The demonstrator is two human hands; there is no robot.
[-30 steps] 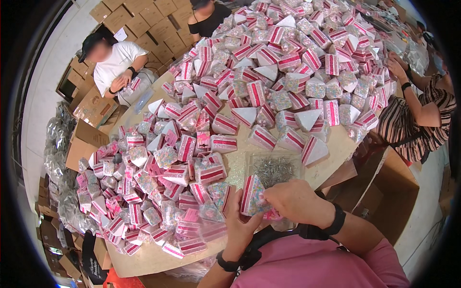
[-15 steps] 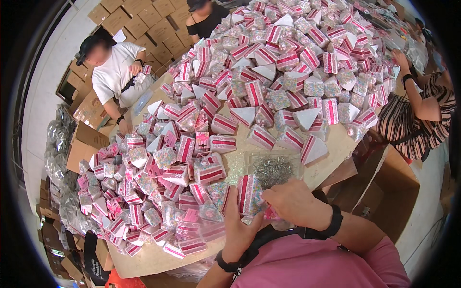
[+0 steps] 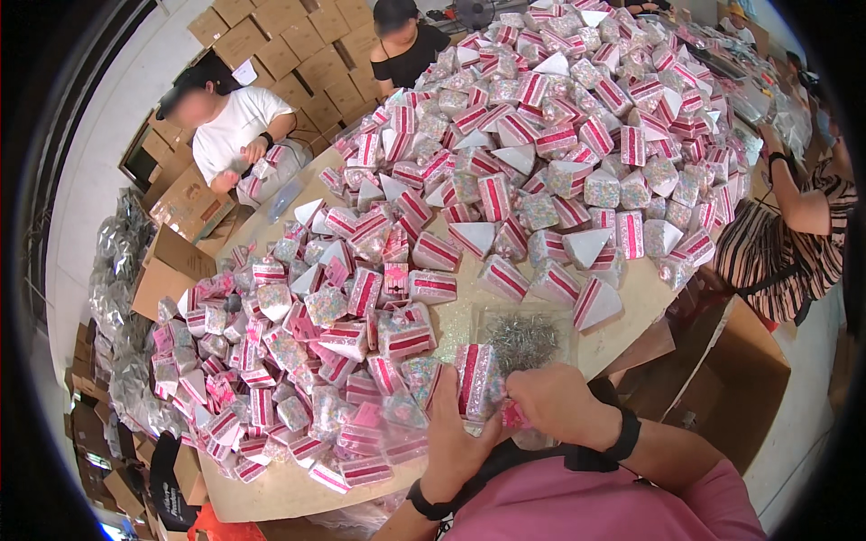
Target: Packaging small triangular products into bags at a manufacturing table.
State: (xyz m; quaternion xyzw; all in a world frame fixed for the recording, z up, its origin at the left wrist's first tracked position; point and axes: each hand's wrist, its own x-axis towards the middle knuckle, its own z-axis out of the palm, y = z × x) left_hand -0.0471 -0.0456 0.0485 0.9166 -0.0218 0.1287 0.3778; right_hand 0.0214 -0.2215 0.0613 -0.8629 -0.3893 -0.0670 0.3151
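My left hand (image 3: pixel 456 444) is closed around a cake-slice-shaped piece (image 3: pixel 474 383), white with a deep pink stripe and pastel sprinkles on one face. It is held upright, just above the table's near edge. At its right side, my right hand (image 3: pixel 559 403) has its fingers pinched together; what they grip is hidden. A bright pink tag-like piece (image 3: pixel 514 415) shows below those fingertips, beside the slice. Beyond my hands lies a clear shallow tray (image 3: pixel 485 316) with a heap of thin silvery metal pieces (image 3: pixel 525 339).
A large pile of similar slices (image 3: pixel 559 135) covers the far table. More slices (image 3: pixel 262 361), some with pink tags, lie at the left. An open cardboard box (image 3: pixel 740 379) stands at the right. Co-workers (image 3: pixel 239 126) are around the table; stacked cartons (image 3: pixel 302 45) stand behind.
The view has shifted slightly. My hands keep nearly the same hold on the slice. The co-worker in white has drawn one hand back from the pile, bringing both hands together.
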